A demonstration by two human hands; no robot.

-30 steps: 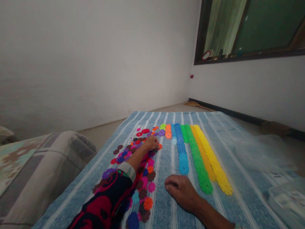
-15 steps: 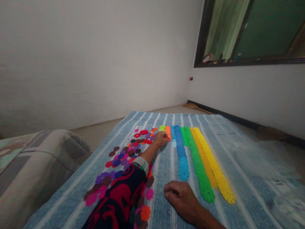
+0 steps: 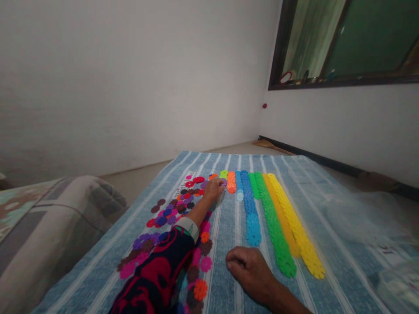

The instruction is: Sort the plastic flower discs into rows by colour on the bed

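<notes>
My left hand (image 3: 214, 189) reaches to the far part of the cloth, its fingers pinched on a purple snowflake disc (image 3: 224, 182). Just right of it lies a short row of overlapping orange discs (image 3: 231, 182), with a few lime discs (image 3: 223, 174) behind. Loose discs in pink, red, brown and purple (image 3: 168, 213) spread under and left of my left arm. My right hand (image 3: 248, 270) rests in a loose fist on the cloth near the front end of the blue row (image 3: 250, 203); I see nothing in it.
Green (image 3: 275, 226), amber (image 3: 284, 218) and yellow (image 3: 296, 224) rows run lengthwise to the right. A clear plastic bag (image 3: 363, 216) and a clear container (image 3: 397, 285) lie at the right edge. Beside the striped cloth (image 3: 219, 270), a covered piece of furniture (image 3: 65, 218) stands on the left.
My left hand has moved slightly left, away from the orange row, and a purple disc now shows at its fingertips. My right hand stays in place.
</notes>
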